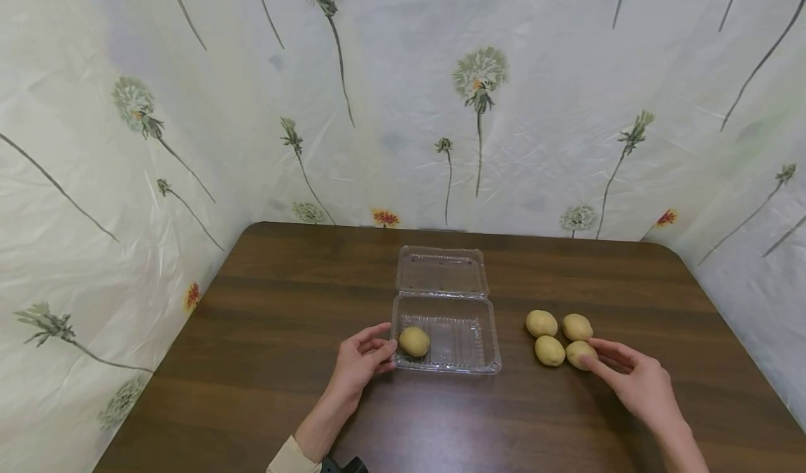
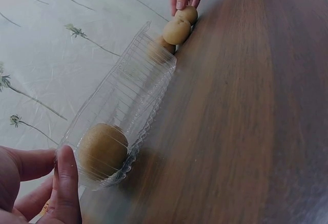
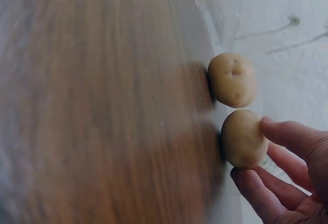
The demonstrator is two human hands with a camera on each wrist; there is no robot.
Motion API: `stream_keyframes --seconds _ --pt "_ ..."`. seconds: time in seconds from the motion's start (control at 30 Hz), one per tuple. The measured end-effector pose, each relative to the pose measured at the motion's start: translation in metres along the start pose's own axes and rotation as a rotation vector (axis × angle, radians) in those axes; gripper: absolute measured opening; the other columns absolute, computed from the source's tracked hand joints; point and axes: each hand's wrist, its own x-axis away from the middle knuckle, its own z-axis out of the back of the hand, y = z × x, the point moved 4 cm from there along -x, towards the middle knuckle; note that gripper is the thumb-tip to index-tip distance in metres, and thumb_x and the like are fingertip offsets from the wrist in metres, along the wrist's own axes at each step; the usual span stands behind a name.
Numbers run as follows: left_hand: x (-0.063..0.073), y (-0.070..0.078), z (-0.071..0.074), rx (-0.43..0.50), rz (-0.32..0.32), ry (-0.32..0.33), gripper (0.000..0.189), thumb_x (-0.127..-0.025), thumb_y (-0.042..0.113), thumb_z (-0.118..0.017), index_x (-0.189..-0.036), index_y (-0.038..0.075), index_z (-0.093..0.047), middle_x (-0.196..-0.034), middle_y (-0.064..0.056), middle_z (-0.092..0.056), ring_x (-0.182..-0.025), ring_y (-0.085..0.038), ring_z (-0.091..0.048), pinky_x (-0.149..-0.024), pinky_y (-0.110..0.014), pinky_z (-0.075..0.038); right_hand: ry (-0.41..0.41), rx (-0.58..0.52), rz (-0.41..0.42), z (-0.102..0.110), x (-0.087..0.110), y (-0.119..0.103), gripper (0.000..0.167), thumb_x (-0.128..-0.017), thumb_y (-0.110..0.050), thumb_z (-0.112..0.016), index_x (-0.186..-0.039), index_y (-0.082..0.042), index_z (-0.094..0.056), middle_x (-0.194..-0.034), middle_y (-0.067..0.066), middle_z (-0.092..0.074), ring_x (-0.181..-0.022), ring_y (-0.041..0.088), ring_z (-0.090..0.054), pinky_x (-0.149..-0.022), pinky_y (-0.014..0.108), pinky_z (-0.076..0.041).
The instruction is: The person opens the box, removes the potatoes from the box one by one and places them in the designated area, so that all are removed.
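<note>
A clear plastic clamshell container (image 1: 447,340) lies on the table with its lid folded back. One potato (image 1: 414,341) sits in its left end. My left hand (image 1: 359,364) pinches the container's left wall between thumb and fingers, close-up in the left wrist view. To the right of the container, several potatoes (image 1: 550,351) form a tight group. My right hand (image 1: 636,378) has its thumb and fingers around the nearest right potato (image 3: 244,139), which rests on the table. Another potato (image 3: 232,79) is just beside it in the right wrist view.
The brown wooden table (image 1: 264,389) has rounded far corners. A pale sheet (image 1: 403,144) printed with dandelions hangs behind it and along both sides. The container's open lid (image 1: 441,271) points toward the far edge.
</note>
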Motion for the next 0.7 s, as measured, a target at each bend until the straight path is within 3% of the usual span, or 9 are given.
stream_keyframes --seconds 0.23,0.5,0.7 --pt "0.000 0.001 -0.001 -0.001 0.002 0.000 0.043 -0.090 0.007 -0.072 -0.130 -0.002 -0.058 -0.088 -0.008 -0.062 -0.076 -0.015 -0.062 -0.072 -0.030 -0.060 0.007 -0.036 -0.034 0.002 0.003 0.002 0.052 -0.087 -0.047 -0.072 -0.127 -0.014 -0.065 -0.115 0.007 -0.070 -0.090 -0.019 -0.052 -0.067 0.011 -0.045" --pt "0.000 0.002 0.000 -0.001 0.000 0.000 0.044 -0.090 0.008 -0.072 -0.130 -0.002 -0.058 -0.088 -0.007 -0.062 -0.077 -0.015 -0.062 -0.072 -0.030 -0.059 0.005 -0.079 -0.055 0.004 0.008 0.005 0.060 -0.088 -0.045 -0.072 -0.133 -0.008 -0.059 -0.118 0.010 -0.068 -0.087 -0.019 -0.054 -0.065 0.010 -0.048" --pt "0.000 0.001 0.000 -0.005 -0.003 -0.003 0.044 -0.090 0.007 -0.072 -0.131 -0.003 -0.058 -0.087 -0.007 -0.062 -0.077 -0.015 -0.062 -0.072 -0.030 -0.060 -0.052 -0.049 -0.107 0.004 0.013 0.008 0.067 -0.088 -0.050 -0.069 -0.138 -0.007 -0.055 -0.118 0.010 -0.068 -0.085 -0.020 -0.052 -0.063 0.014 -0.050"
